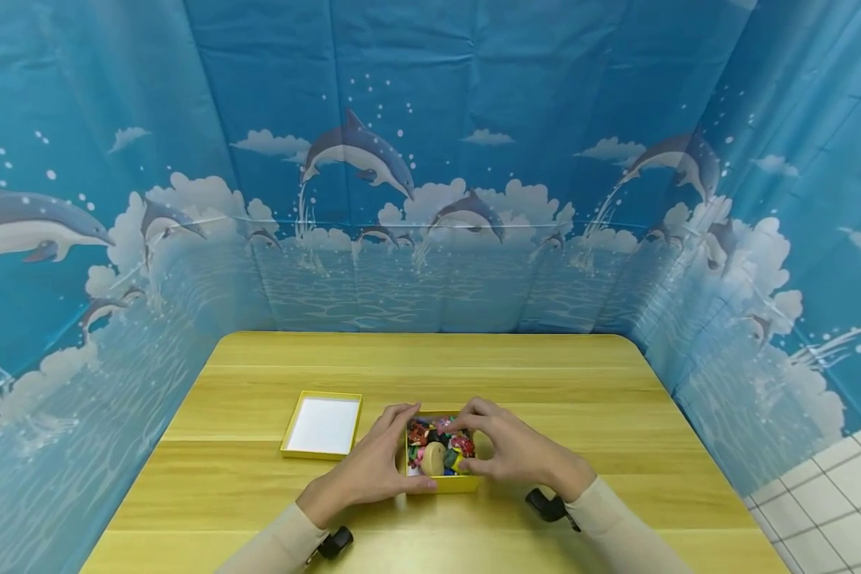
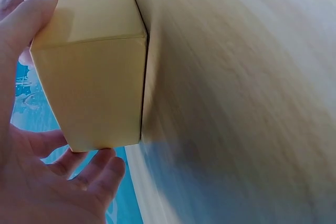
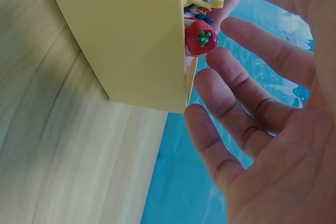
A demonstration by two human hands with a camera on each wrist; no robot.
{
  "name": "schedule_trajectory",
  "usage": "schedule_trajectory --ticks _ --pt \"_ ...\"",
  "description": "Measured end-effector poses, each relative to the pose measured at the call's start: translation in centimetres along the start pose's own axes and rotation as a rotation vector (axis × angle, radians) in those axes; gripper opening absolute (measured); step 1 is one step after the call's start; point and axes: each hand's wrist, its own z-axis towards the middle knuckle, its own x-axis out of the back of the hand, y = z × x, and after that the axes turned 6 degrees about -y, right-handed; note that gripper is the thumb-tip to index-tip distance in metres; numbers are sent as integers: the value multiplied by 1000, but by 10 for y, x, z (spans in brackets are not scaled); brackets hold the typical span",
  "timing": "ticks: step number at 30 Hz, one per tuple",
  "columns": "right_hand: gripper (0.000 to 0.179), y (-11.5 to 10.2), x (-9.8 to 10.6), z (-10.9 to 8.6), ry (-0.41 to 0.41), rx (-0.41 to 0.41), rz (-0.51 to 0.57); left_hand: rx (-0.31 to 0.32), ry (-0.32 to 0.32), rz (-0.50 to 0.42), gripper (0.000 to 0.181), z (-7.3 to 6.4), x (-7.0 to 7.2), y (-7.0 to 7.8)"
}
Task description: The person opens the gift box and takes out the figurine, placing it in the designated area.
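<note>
Left hand (image 1: 373, 466) gripped the yellow box (image 1: 456, 485), fingers spread; right hand (image 1: 515, 446), fingers also spread, was at the toys (image 1: 436, 459), seemingly arranging them, next probably needing a light pinch.

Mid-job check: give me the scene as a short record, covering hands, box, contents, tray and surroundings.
left hand: grips the yellow box, thumb on near side
right hand: over the box's right side; grip unclear
yellow box: open, upright on the table
contents: jumbled small toys, including a beige rounded piece and a red tomato-like toy
shallow tray: left of the box, white inside
backdrop: blue, dolphin print
</note>
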Motion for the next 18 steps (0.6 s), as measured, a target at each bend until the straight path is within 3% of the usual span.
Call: schedule_trajectory --ticks 18 --pt "43 11 5 2 -31 -14 28 17 -24 -19 127 2 3 -3"
